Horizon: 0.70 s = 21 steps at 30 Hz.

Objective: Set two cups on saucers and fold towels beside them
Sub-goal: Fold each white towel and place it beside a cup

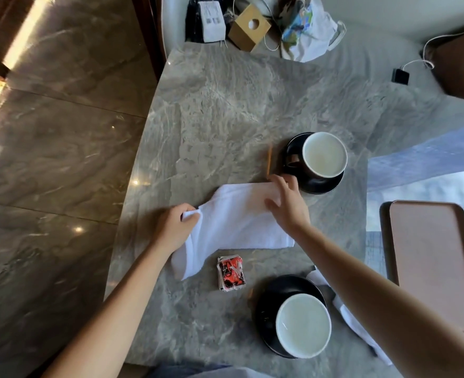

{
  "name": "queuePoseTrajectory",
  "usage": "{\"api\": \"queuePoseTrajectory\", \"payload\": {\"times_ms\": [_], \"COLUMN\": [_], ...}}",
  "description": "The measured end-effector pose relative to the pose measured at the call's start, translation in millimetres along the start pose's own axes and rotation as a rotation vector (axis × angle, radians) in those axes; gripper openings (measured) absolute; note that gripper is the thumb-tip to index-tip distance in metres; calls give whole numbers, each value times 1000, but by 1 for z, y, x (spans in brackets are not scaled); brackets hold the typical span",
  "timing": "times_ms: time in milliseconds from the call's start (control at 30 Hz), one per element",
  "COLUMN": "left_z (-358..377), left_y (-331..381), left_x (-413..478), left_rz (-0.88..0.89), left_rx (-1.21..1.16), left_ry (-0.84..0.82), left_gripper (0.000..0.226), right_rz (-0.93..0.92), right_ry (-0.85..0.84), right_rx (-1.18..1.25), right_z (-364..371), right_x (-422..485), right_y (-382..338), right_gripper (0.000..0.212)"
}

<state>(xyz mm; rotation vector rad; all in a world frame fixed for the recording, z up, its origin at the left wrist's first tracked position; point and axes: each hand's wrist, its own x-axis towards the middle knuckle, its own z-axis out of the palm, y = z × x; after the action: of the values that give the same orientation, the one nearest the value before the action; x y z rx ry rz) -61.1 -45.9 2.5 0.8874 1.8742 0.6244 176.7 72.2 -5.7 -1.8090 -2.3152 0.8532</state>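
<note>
A white towel lies part-folded in the middle of the grey marble table. My left hand pinches its left corner. My right hand rests flat on its far right corner, fingers spread. Just beyond that hand a dark cup with a white inside sits on a black saucer. A second cup stands on its black saucer near the front edge. Another white towel lies to the right of it, partly hidden under my right forearm.
A red sachet stack lies between the towel and the near saucer. A thin wooden stick lies left of the far saucer. A brown tray sits at the right. A wooden box, a bag and a charger crowd the far end.
</note>
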Motion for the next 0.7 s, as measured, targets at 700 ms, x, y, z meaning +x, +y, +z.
{"api": "queuePoseTrajectory", "payload": {"times_ms": [700], "left_z": [28], "left_y": [20], "left_x": [-40], "left_rz": [142], "left_rx": [-101], "left_ry": [-331], "left_gripper": [12], "right_rz": [37], "right_ry": [58], "right_rx": [-111], "right_z": [5], "right_x": [-3], "right_y": [-2], "right_gripper": [23]}}
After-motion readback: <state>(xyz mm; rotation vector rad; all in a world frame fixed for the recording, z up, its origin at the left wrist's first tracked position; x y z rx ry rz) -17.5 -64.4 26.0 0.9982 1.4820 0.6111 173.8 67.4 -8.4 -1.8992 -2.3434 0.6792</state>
